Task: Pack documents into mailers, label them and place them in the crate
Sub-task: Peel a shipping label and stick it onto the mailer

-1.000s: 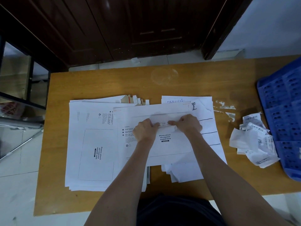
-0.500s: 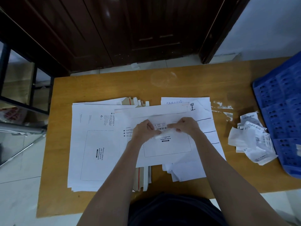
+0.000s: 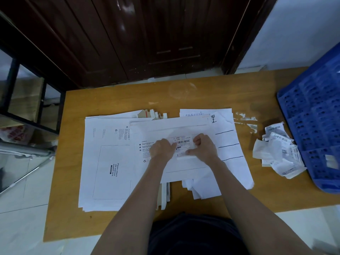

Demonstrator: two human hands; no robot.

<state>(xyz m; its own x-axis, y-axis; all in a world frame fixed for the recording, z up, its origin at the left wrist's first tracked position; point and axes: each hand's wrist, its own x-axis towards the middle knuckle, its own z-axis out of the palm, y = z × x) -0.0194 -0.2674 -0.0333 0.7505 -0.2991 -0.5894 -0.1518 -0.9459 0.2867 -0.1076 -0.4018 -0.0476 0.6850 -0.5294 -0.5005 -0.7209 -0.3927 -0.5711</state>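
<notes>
- Where the desk [image 3: 110, 225] meets its right edge: blue crate [image 3: 316, 129], perforated walls, tilted in view; inside mostly out of sight, only a pale patch low down, contents not tellable.
- Just left of the crate: heap of crumpled slips [image 3: 277, 155] with barcodes, touching or nearly touching the crate wall.
- At desk centre: white mailer [image 3: 184, 126], flat, flap end away from the person, lying over a spread of sheets [image 3: 230, 146] on the right and overlapping a stack of mailers [image 3: 110, 162] on the left.
- On the mailer: barcode label [image 3: 182, 144], near end lifted and curling.
- Left hand [image 3: 161, 150] at the label's left side, fingers curled, seemingly pinching that edge; exact contact hidden.
- Right hand [image 3: 204, 148] at the label's right side, fingers curled, thumb and forefinger pinching the label.
- Far half of the desk bare wood with a faint ring mark; near strip narrow, stack and sheets close to the near edge; paper scraps [image 3: 246, 120] stuck between sheets and slips.
- Readable on the stack's top mailer: "Please attach sto express waybill here", sideways. Handwritten character and three black lines on the sheets. Label print too small to read.
</notes>
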